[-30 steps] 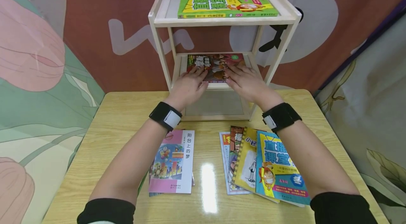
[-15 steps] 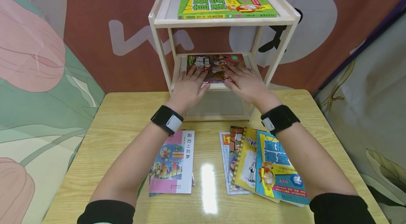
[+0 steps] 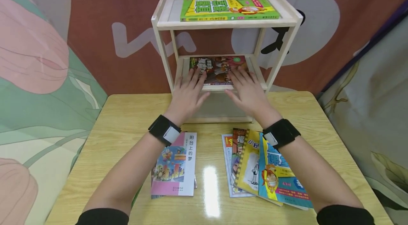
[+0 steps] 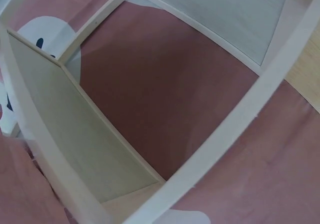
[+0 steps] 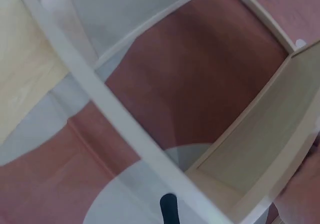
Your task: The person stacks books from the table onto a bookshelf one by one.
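A dark, colourful book point(image 3: 220, 67) lies flat on the middle shelf of a small white wooden rack point(image 3: 224, 23). My left hand point(image 3: 188, 95) is at the book's left front corner, palm down, fingers straight and spread. The right hand point(image 3: 248, 92) mirrors it at the right front corner, also with extended fingers. In the head view both sets of fingertips overlap the cover; whether they touch it I cannot tell. Neither hand holds anything. On the rack's top shelf rests a green and yellow book point(image 3: 229, 7). In the right wrist view, part of the right hand point(image 5: 300, 194) shows at the lower right.
On the wooden table point(image 3: 127, 118), a pink and white book point(image 3: 173, 164) tops a small pile at left. Several books fan out at right, including a yellow spiral-bound one point(image 3: 248, 164) and a blue one point(image 3: 283, 182). A printed curtain point(image 3: 134, 72) hangs behind.
Both hands have drawn back slightly toward the person, uncovering more of the dark book. Their thumbs have moved off the shelf's front edge. The books stay in place.
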The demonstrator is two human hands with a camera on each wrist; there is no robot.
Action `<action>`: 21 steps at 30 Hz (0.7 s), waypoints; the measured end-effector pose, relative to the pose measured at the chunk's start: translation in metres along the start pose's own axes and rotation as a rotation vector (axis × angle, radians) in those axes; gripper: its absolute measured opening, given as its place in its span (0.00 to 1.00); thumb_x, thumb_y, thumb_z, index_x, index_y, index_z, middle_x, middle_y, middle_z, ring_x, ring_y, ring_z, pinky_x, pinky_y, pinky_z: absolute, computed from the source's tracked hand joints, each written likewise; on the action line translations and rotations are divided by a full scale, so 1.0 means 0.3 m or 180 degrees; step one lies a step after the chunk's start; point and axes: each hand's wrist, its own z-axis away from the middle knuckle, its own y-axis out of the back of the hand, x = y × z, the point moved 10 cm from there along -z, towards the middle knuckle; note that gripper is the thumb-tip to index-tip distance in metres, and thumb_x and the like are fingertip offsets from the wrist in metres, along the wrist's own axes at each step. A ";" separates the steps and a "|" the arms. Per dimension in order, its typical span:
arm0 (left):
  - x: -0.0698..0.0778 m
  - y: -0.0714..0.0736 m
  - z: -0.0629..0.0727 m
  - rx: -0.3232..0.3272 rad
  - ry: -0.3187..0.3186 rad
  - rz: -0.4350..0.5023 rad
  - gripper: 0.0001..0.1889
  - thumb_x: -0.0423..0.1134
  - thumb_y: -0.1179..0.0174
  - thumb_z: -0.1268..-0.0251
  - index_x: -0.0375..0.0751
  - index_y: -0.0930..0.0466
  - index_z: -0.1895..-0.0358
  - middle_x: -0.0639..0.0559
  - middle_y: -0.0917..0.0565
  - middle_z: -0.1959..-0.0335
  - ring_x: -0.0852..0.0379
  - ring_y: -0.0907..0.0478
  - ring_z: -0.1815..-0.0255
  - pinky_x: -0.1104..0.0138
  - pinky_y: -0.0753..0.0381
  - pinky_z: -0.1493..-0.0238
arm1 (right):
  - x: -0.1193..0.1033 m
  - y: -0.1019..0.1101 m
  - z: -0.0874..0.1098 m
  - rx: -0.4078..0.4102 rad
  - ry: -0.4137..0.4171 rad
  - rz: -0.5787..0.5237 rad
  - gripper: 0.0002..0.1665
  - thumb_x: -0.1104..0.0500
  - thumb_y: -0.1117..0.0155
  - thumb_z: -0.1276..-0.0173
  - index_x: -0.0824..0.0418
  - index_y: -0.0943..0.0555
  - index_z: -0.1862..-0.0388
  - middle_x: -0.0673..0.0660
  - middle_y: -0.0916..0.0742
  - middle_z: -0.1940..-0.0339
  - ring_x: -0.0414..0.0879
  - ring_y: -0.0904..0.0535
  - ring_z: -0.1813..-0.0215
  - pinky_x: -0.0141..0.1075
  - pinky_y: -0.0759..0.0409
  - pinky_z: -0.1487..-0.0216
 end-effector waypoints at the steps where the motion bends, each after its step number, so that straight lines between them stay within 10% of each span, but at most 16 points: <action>1: 0.003 0.004 0.011 0.0027 -0.0032 0.0007 0.37 0.62 0.63 0.28 0.49 0.59 0.23 0.45 0.53 0.23 0.48 0.60 0.22 0.45 0.53 0.27 | -0.009 0.004 0.007 0.0080 0.0017 -0.0004 0.44 0.31 0.70 0.28 0.55 0.53 0.23 0.56 0.48 0.22 0.50 0.62 0.21 0.53 0.59 0.24; 11: 0.057 0.041 0.204 0.0165 -0.0220 0.0315 0.37 0.60 0.65 0.27 0.49 0.65 0.23 0.47 0.60 0.22 0.48 0.64 0.22 0.43 0.58 0.27 | -0.205 0.028 0.142 0.0792 0.0593 -0.0323 0.45 0.31 0.79 0.28 0.59 0.47 0.24 0.56 0.45 0.22 0.54 0.55 0.22 0.55 0.56 0.25; 21: -0.024 -0.090 0.460 -0.0274 0.0317 0.0759 0.41 0.54 0.50 0.31 0.50 0.65 0.23 0.48 0.60 0.22 0.46 0.62 0.22 0.39 0.53 0.30 | -0.421 -0.142 0.265 0.0128 0.0812 -0.0493 0.46 0.32 0.64 0.29 0.57 0.56 0.23 0.53 0.55 0.21 0.50 0.63 0.21 0.49 0.62 0.23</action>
